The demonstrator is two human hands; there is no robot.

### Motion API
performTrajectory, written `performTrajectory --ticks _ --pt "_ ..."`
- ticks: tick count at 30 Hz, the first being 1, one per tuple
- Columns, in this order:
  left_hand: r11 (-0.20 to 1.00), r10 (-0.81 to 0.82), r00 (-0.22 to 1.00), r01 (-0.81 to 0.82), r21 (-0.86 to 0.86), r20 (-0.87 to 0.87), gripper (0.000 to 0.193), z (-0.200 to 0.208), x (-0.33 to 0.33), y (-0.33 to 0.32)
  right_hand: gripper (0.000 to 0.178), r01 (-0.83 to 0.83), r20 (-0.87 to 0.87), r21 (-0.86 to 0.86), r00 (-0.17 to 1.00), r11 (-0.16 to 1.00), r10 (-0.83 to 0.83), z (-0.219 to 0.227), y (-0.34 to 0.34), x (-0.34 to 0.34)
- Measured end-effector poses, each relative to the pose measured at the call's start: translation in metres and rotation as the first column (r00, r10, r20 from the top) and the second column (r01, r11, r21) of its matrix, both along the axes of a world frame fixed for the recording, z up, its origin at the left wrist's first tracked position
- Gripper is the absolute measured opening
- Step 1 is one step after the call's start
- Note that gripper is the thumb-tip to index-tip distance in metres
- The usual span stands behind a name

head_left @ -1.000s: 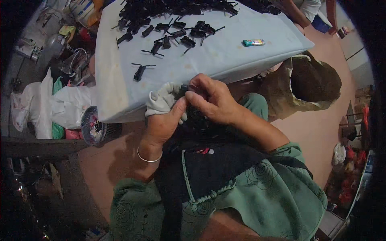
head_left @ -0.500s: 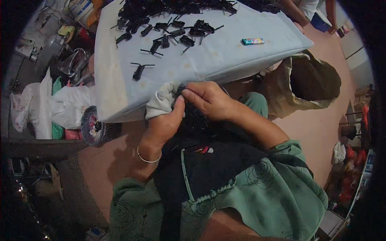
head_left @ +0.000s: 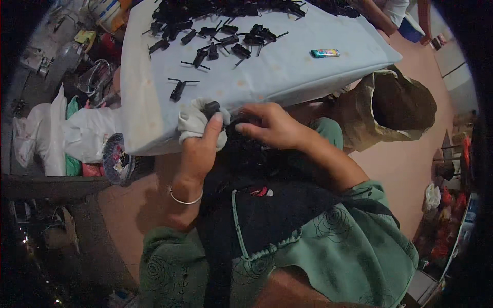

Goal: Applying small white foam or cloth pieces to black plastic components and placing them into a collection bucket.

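Here's one small black plastic piece (head_left: 211,107) at the near edge of the white-covered table (head_left: 292,74), pinched by the left hand (head_left: 199,154) against a greyish-white cloth glove (head_left: 191,120) — the right hand (head_left: 277,128) alongside, thumb and fingertips parted, any hold impossible to tell. One in work; which others are finished doesn't show. On top: one stray black two-armed plastic part (head_left: 178,91), a black tangled cluster (head_left: 205,10) beyond counting — and one slim multicoloured packet (head_left: 325,53).

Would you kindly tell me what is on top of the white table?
On the white table lie many black parts and a multicoloured item; the surface under the heaped parts is hidden.
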State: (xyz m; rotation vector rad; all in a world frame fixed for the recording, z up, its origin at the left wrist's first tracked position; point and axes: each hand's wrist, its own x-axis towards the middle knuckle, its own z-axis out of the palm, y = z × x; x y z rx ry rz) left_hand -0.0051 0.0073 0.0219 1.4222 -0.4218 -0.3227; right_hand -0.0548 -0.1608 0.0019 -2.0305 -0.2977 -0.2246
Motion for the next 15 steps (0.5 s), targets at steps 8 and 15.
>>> performTrajectory --ticks 8,15 --pt "0.937 -0.059 0.781 -0.171 0.304 0.621 0.017 -0.014 0.000 -0.001 0.015 -0.016 0.031 0.020 0.999 1.000 0.015 0.014 -0.004 -0.003" --pt "0.947 -0.154 0.962 0.079 0.310 0.227 0.029 0.003 -0.008 -0.003 0.019 -0.019 -0.044 0.105 0.999 0.994 0.024 0.011 0.001 0.000"
